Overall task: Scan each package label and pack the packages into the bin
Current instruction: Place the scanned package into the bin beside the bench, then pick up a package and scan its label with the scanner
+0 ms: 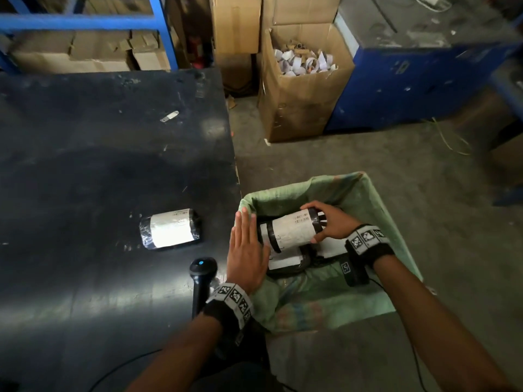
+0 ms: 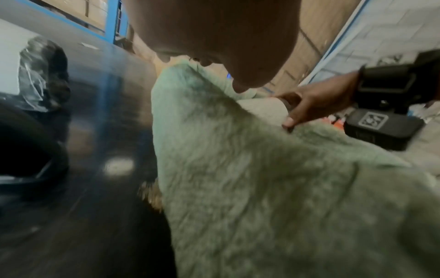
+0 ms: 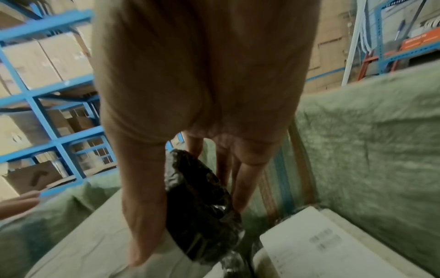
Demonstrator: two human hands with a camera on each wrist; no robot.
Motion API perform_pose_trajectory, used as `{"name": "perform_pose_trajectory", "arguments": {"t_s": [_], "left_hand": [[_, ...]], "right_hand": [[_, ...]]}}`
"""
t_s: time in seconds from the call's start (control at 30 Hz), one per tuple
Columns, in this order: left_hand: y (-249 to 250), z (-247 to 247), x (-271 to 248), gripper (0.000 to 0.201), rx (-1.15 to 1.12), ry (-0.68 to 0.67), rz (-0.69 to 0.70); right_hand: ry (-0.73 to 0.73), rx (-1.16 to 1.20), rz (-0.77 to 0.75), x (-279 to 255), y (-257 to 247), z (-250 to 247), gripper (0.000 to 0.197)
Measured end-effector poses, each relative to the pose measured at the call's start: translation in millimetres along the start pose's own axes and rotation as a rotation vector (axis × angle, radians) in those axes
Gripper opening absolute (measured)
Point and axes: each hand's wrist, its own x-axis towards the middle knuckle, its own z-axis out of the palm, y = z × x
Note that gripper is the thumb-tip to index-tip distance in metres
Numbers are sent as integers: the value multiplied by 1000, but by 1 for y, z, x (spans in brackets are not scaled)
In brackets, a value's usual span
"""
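Observation:
My right hand (image 1: 325, 224) grips the end of a black-wrapped package with a white label (image 1: 291, 229), holding it inside the green-lined bin (image 1: 365, 193) over other labelled packages (image 1: 285, 261). In the right wrist view its fingers (image 3: 142, 206) curl round the package's black end (image 3: 200, 203). My left hand (image 1: 246, 247) is flat with straight fingers against the package's other end at the bin's rim. A second labelled package (image 1: 169, 229) lies on the black table (image 1: 99, 137). The black barcode scanner (image 1: 202, 274) lies on the table by my left wrist.
The green bin liner (image 2: 262, 169) fills the left wrist view. An open cardboard box of paper scraps (image 1: 300, 80) and a blue cabinet (image 1: 418, 80) stand on the floor beyond the bin. Blue shelving with cartons (image 1: 85, 38) is behind the table. A small metal strip (image 1: 169, 116) lies on the table.

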Motion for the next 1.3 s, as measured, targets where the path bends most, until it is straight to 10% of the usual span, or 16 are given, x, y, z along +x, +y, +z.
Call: {"name": "perform_pose_trajectory", "arguments": {"t_s": [0.53, 0.73, 1.0, 1.3], "left_hand": [[-13, 14, -1, 74, 125, -56, 24], [-32, -9, 5, 72, -158, -130, 85], [-142, -102, 16, 65, -217, 46, -55], [-265, -132, 25, 71, -149, -72, -226]], "right_hand": [[157, 25, 172, 65, 11, 66, 86], [180, -198, 267, 34, -24, 47, 81], [370, 89, -62, -33, -138, 106, 48], [185, 232, 181, -15, -169, 234, 62]]}}
